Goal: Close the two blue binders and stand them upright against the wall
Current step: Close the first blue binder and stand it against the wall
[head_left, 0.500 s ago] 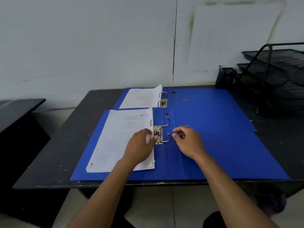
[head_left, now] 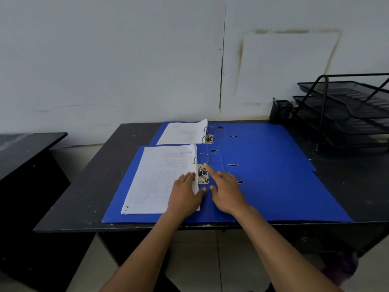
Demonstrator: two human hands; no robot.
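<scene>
On near binder (head_left: 263, 186), both hands flat, open

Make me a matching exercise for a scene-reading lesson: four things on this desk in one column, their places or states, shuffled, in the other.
Things:
1. near binder
2. far binder
3. left hand
4. mesh trays

Places or states:
A. flat on the paper stack
B. open, by the desk's front edge
C. stacked at the desk's right end
D. open, nearest the wall

Pairs: 1-B, 2-D, 3-A, 4-C
</scene>
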